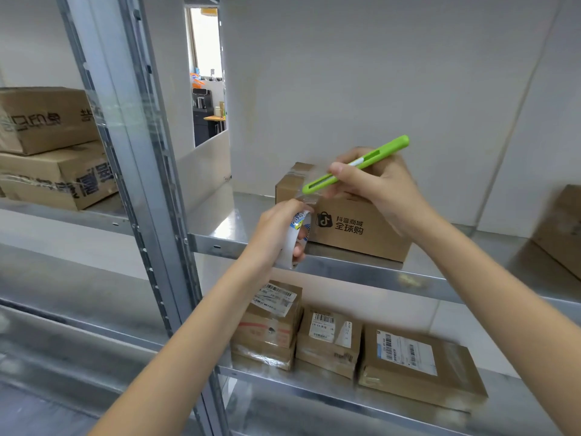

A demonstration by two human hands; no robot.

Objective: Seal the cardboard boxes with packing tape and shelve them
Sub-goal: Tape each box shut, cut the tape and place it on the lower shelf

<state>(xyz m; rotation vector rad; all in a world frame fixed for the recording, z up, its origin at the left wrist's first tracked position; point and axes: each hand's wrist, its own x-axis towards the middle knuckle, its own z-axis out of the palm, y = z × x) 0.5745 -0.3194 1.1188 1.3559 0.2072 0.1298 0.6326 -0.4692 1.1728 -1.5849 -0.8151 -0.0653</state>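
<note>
Fingers (338, 171) around slim green plastic cutter (356, 163), above taped cardboard box (358, 228)

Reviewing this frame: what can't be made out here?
Head view only:
- Cutter blade: too small to see.
- Tape strip between roll and box: clear and blurred.
- Box top seam: hidden by right hand.
- Right-edge box: cropped, blurred.

right-edge box (562, 228) cropped, knife blade hidden

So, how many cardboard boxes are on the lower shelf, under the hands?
3 clearly: a box on the left, apparently stacked on another, a box in the middle, and a flat box on the right. More may be hidden.
</note>
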